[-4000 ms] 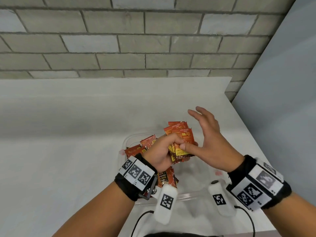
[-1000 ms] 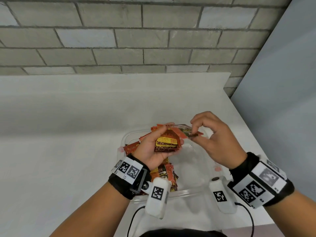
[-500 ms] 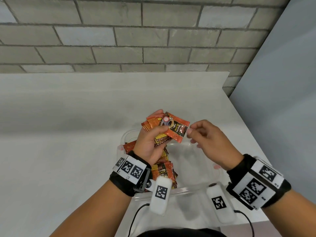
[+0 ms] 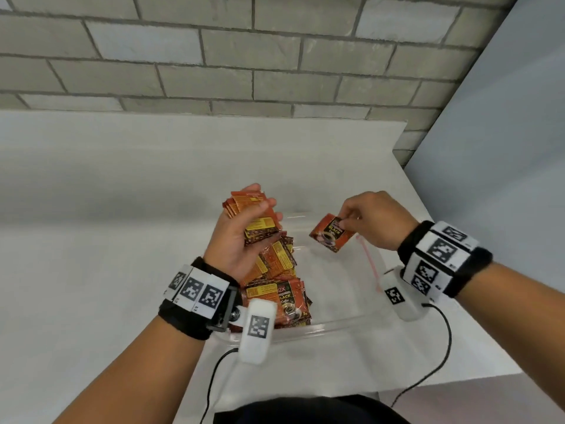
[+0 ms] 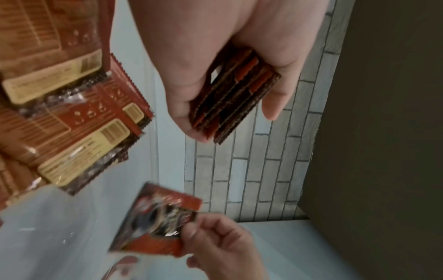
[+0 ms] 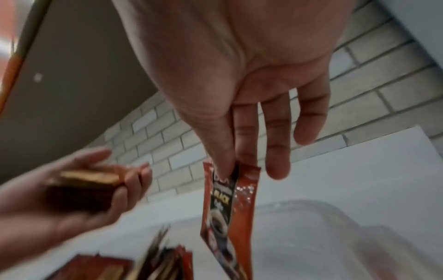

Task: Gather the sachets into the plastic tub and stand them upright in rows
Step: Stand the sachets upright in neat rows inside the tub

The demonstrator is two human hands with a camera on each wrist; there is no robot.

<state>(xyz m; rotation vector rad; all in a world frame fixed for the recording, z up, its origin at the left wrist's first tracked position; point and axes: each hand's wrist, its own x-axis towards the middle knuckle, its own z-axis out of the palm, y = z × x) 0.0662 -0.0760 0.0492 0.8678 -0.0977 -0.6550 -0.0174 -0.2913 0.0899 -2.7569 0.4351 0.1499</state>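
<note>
A clear plastic tub point(image 4: 336, 327) sits on the white table near its right end. Several orange coffee sachets point(image 4: 276, 272) lie and lean in the tub's left half. My left hand point(image 4: 241, 231) hovers over that half and grips a stack of sachets point(image 4: 255, 215) point(image 5: 233, 92) between thumb and fingers. My right hand point(image 4: 371, 221) hangs above the tub's right half and pinches a single sachet point(image 4: 331, 232) point(image 6: 230, 206) by its top edge, thumb against forefinger. In the left wrist view the single sachet point(image 5: 159, 219) is blurred below the stack.
A grey brick wall point(image 4: 244, 56) runs behind the table and a pale panel point(image 4: 504, 163) closes the right side. The table's right edge point(image 4: 428, 215) is close to the tub. Black cables point(image 4: 440, 356) trail off the front edge.
My right hand has taken one sachet off the stack and moved it right and down over the tub's bare half. The left hand keeps the stack and has tilted slightly.
</note>
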